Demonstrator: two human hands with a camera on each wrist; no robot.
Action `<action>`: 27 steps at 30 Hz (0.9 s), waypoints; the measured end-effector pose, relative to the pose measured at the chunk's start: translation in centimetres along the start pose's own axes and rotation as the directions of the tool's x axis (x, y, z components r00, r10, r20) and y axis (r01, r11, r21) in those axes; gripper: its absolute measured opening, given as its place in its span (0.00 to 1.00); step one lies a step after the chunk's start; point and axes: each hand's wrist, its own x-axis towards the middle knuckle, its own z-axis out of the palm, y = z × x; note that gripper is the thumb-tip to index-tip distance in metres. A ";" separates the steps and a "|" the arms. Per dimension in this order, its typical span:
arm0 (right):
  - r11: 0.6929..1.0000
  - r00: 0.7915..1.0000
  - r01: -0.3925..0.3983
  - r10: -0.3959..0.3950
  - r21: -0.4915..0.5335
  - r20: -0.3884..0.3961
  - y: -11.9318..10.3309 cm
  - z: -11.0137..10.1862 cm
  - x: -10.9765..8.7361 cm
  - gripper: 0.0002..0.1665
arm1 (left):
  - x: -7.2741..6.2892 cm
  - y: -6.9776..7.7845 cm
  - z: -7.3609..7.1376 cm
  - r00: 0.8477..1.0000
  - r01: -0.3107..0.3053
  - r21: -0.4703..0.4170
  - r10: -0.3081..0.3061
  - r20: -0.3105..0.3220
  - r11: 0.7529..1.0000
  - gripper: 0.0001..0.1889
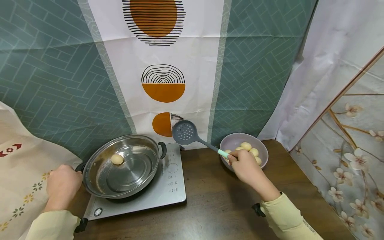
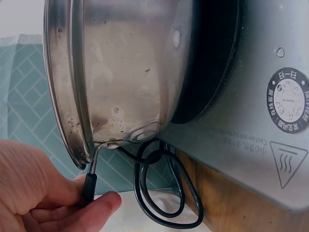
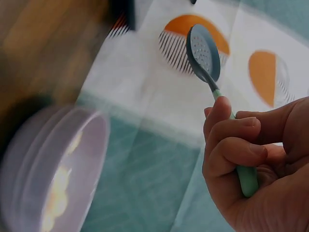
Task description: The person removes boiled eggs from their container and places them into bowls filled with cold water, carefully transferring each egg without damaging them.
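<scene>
My left hand (image 1: 63, 183) grips the black side handle (image 2: 90, 187) of a wide steel pan (image 1: 90, 166). One pale, egg-shaped piece (image 1: 117, 159) lies inside the pan toward its left. At the right, my right hand (image 1: 246, 165) holds a skimmer (image 1: 184, 132) by its mint-green handle (image 3: 247, 180), fingers curled round it. The skimmer's grey perforated head points left, raised in front of the wall cover, with nothing on it. Below and behind this hand is a light purple bowl (image 1: 263, 146) with several more egg-shaped pieces (image 1: 246, 146), partly covered by the hand.
The pan sits on a silver induction cooktop (image 1: 172, 190) on a brown wooden table (image 1: 210, 200). A looped black cord (image 2: 193, 193) hangs beside the cooktop's edge. Patterned wall cover (image 1: 162, 83) rises close behind, and a flowered sheet (image 1: 345, 173) borders the right side.
</scene>
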 end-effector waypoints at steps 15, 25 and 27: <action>0.992 0.990 0.125 -0.125 -0.004 0.066 -8.6 5.7 0.6 0.14 | 0.1 -0.3 -0.1 0.999 -0.037 -0.002 0.037 0.004 0.999 0.18; 0.977 0.982 0.175 -0.164 -0.125 0.095 -11.5 8.8 1.5 0.13 | 0.3 -0.8 0.3 0.999 -0.036 -0.004 0.036 0.001 0.999 0.17; 0.972 0.981 0.184 -0.171 -0.149 0.095 -11.7 9.3 1.4 0.12 | 0.3 -0.7 0.4 0.999 -0.040 -0.002 0.040 -0.007 0.999 0.17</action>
